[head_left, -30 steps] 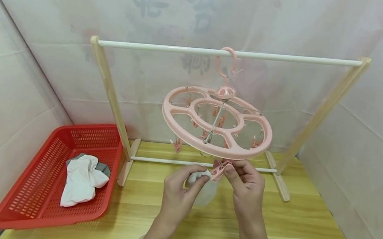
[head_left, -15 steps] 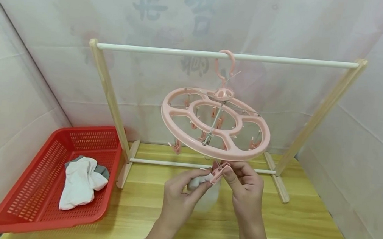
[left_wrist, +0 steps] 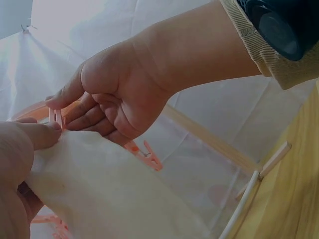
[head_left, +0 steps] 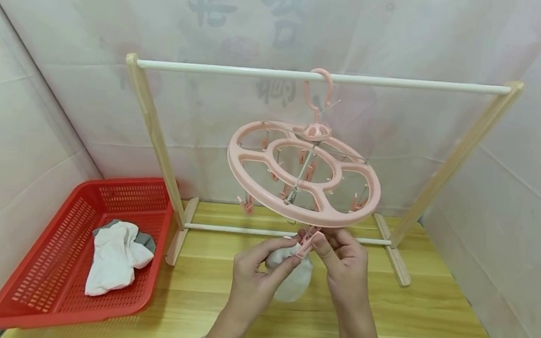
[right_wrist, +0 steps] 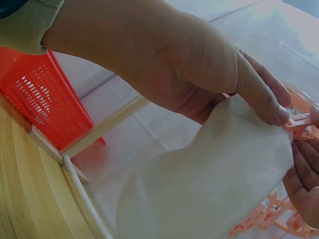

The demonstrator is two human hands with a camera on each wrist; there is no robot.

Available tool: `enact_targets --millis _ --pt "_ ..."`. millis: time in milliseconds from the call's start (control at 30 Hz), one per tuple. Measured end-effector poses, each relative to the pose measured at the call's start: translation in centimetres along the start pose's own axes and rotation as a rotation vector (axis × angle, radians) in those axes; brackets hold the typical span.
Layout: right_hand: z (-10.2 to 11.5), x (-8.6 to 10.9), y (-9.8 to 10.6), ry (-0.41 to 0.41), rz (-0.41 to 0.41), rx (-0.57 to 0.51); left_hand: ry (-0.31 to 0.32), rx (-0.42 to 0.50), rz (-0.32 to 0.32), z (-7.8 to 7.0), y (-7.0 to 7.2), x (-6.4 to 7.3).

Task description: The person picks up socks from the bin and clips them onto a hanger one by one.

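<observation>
A white sock (head_left: pixel 292 286) hangs from my left hand (head_left: pixel 255 272), pinched by its edge between thumb and fingers. My right hand (head_left: pixel 349 275) pinches a pink clothespin (head_left: pixel 309 243) that dangles below the front rim of a round pink clip hanger (head_left: pixel 333 219). The sock's edge is right at the clothespin's jaws; whether they bite on it is hidden by the fingers. In the left wrist view the sock (left_wrist: pixel 109 184) spreads below both hands. Seen in the right wrist view, the clothespin (right_wrist: pixel 300 121) meets the sock's top corner.
The hanger hooks over the white bar (head_left: pixel 211 69) of a wooden rack (head_left: pixel 154 137). More clothespins (head_left: pixel 247 205) hang around the ring. On the left stands a red basket (head_left: pixel 69 317) with white and grey socks (head_left: pixel 112 262) inside. White fabric walls enclose the wooden table (head_left: pixel 431 317).
My left hand has moved slightly right, bringing the sock's edge up to the clothespin. The clothespin now tilts more steeply in my right hand. Basket and rack stay put.
</observation>
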State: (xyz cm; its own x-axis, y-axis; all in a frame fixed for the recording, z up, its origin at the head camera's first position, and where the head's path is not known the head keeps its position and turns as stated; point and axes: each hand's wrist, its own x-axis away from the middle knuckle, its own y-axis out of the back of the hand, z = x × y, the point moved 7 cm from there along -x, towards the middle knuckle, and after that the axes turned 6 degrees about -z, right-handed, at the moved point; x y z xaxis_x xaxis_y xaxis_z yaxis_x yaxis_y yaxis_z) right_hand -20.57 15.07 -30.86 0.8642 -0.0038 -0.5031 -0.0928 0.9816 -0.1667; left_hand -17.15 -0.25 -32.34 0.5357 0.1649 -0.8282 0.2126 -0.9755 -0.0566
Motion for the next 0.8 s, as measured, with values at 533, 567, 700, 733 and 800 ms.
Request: enact_targets --millis 533,567,700,733,800 --pt "0.5 -0.1 -0.2 0.121 0.1 0.355 -0.527 -0.483 -0.036 -5.8 1.5 -5.7" --pt "0.6 -0.1 -0.2 0.143 0.106 0.386 -0.519 -0.512 0.003 -5.7 1.4 -6.2" --pt "1.1 0.1 -0.3 0.233 0.131 0.505 -0.445 -0.617 0.165 -4.3 0.9 -7.5" --pt "1.2 0.2 -0.3 0.247 0.131 0.527 -0.424 -0.636 0.191 -4.0 0.9 -7.6" --pt "1.5 0.3 -0.1 0.268 0.119 0.559 -0.405 -0.656 0.213 -3.4 1.0 -7.7"
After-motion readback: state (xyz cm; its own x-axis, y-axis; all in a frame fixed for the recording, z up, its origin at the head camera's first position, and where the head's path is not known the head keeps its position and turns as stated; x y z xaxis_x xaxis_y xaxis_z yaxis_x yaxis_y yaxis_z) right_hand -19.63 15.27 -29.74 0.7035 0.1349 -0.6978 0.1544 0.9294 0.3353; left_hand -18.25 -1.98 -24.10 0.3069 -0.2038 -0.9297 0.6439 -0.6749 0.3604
